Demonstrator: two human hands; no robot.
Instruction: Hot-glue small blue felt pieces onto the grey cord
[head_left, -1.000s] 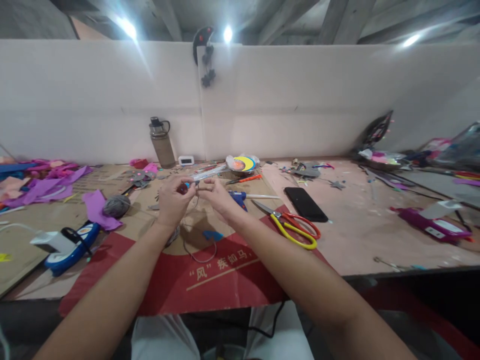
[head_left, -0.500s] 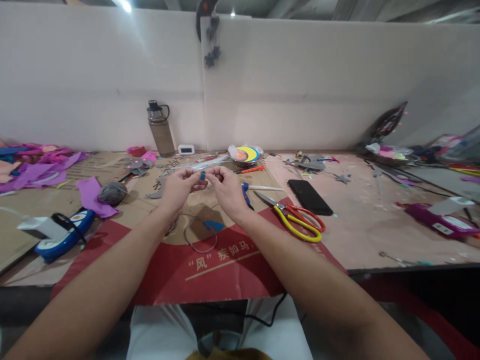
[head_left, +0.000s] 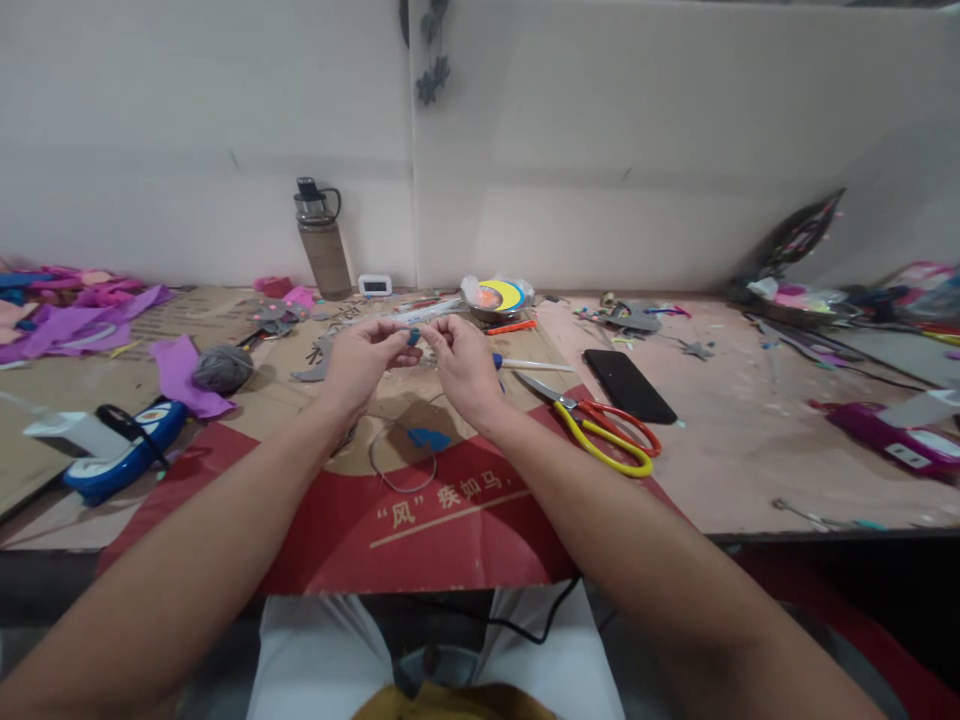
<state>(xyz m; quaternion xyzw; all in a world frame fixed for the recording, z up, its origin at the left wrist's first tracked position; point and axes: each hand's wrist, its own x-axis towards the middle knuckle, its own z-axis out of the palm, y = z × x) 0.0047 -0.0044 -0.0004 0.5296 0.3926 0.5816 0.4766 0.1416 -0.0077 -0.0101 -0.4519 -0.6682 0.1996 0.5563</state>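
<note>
Over the cardboard, my left hand (head_left: 369,362) and my right hand (head_left: 463,368) meet with fingertips pinched together. Between them is a small dark blue piece (head_left: 414,337), mostly covered by the fingers; its exact kind is too small to make out. A loop of thin grey yarn (head_left: 405,489) lies beneath my hands, and its upper end is lost behind them. A blue felt scrap (head_left: 429,439) rests by the loop. Right of my right hand are a glue gun (head_left: 525,365), partly hidden, and scissors (head_left: 592,425) with one red and one yellow handle.
A red and brown cardboard sheet (head_left: 450,560) covers the table's front. To the left are a grey yarn ball (head_left: 223,370), purple felt (head_left: 180,370) and a blue power strip (head_left: 124,465). A bottle (head_left: 324,250) stands by the wall. A black phone (head_left: 628,386) lies right of centre.
My head view has tipped slightly downward. Both hands stay together around the small blue piece, with only slight finger movement.
</note>
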